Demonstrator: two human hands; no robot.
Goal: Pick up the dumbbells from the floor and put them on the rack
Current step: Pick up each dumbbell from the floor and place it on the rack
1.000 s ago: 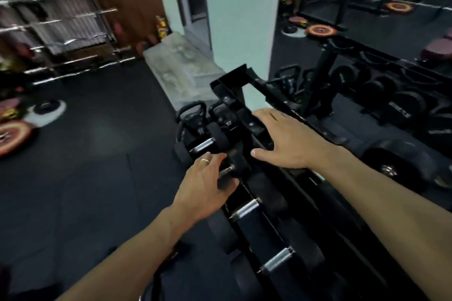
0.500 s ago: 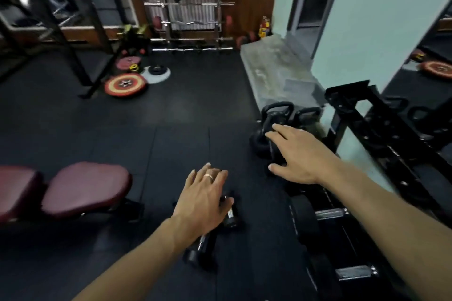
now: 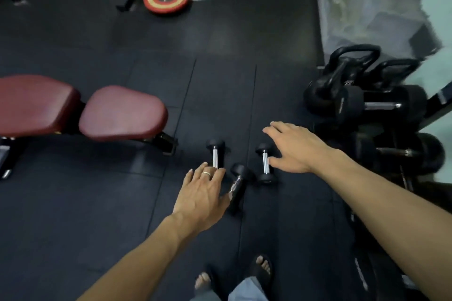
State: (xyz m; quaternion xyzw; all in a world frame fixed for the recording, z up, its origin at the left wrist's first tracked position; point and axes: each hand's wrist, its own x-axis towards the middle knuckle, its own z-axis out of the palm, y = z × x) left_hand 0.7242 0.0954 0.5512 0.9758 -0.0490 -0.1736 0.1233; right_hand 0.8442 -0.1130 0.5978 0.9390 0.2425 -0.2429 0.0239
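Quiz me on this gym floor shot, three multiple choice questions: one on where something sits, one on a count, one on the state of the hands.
1. The maroon bench lies where relative to the small dumbbells?
A. left
B. right
C. on top of them

2. How many small dumbbells lie on the floor by the hands?
A. one
B. three
C. five

3. Both hands are:
A. clenched on handles
B. open, holding nothing
C. out of view

Answers:
1 A, the bench fills the left side.
2 B: left dumbbell, middle dumbbell, right dumbbell.
3 B, left hand and right hand show spread fingers.
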